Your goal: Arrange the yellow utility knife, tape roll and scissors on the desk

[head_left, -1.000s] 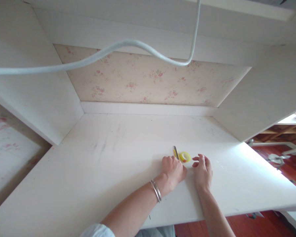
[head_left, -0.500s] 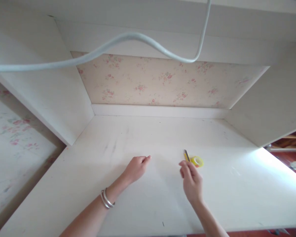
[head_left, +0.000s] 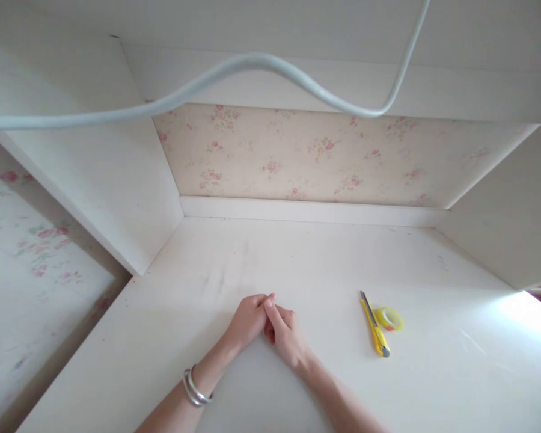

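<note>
Both hands moved off the knife (head_left: 375, 325) & tape (head_left: 389, 318): left hand (head_left: 249, 319) & right hand (head_left: 285, 332) now touch mid-table (head_left: 433, 385), loosely curled, apparently holding nothing.

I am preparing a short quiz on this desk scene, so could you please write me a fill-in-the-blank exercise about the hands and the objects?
1. The left hand and right hand meet at the fingertips, and on the left wrist sit silver ____.
2. The yellow utility knife lies flat on the white wooden desk, to the ____ of both hands.
3. The small roll of yellow-cored clear tape lies right beside the ____.

Missing words: bangles; right; knife
</note>
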